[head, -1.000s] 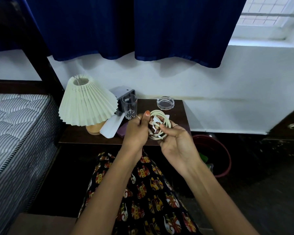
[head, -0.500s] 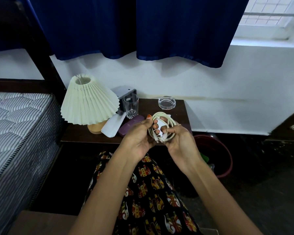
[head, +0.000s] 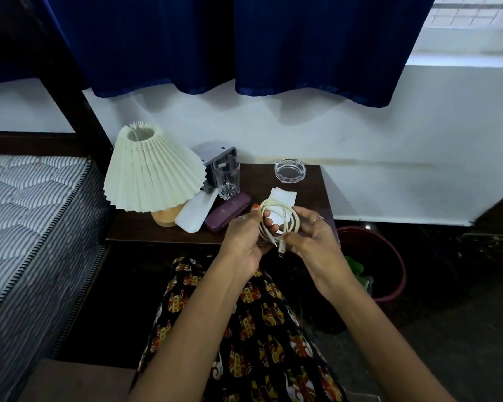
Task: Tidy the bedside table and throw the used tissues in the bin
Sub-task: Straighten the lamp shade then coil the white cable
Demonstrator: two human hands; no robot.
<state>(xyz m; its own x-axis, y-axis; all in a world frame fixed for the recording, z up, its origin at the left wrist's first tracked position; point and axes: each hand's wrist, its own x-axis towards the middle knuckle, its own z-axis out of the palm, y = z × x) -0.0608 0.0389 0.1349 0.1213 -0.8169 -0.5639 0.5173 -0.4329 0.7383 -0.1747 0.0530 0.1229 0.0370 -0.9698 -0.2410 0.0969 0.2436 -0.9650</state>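
A coiled cream cable (head: 283, 213) hangs over the front right of the dark wooden bedside table (head: 163, 232). My left hand (head: 246, 236) grips the coil from the left. My right hand (head: 308, 236) pinches the loose plug end at the bottom of the coil. Behind the coil a flat white tissue (head: 283, 197) lies on the table. A second white tissue or paper (head: 196, 211) leans against the lamp base. A dark red bin (head: 381, 262) with green scraps inside stands on the floor to the right of the table.
On the table stand a pleated cream lamp (head: 150, 175), a drinking glass (head: 226, 177), a glass ashtray (head: 290, 170), a purple case (head: 228, 211) and a grey box (head: 215, 152) at the back. A striped mattress (head: 26, 216) lies left; blue curtains (head: 215, 44) hang above.
The coil has dropped a little and the white tissue behind it has come into view. My right hand has shifted from the coil's side to its loose end at the bottom.
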